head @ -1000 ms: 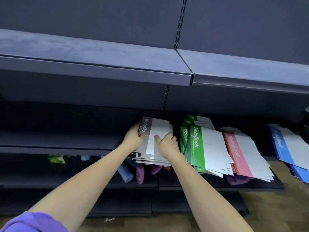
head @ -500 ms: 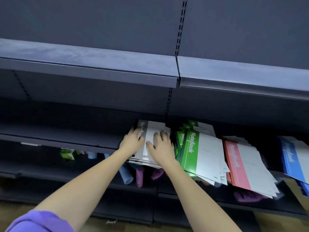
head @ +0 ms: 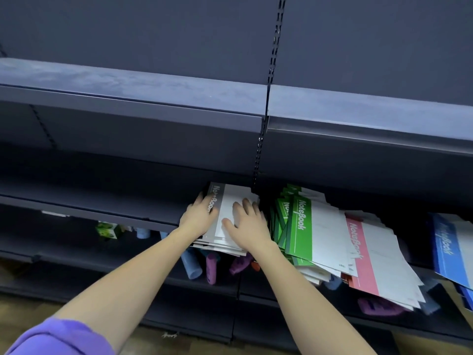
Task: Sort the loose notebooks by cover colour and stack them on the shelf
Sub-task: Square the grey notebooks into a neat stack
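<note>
Both hands, left hand and right hand, are pressing flat, fingers released, on the grey notebook stack beside the green stack; overhanging the shelf edge, it is risking sliding off.

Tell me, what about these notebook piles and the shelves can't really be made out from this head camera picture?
- Grey stack: lower covers hidden by the top notebook, the left hand and right hand.
- Blue stack: cut off by the right edge.
- Pink stack: its left side lies under the green stack.
- Items on the lower shelf: blurred, dark, partly behind overhanging notebooks.
- How many notebooks each pile holds: edges too small to count.
</note>
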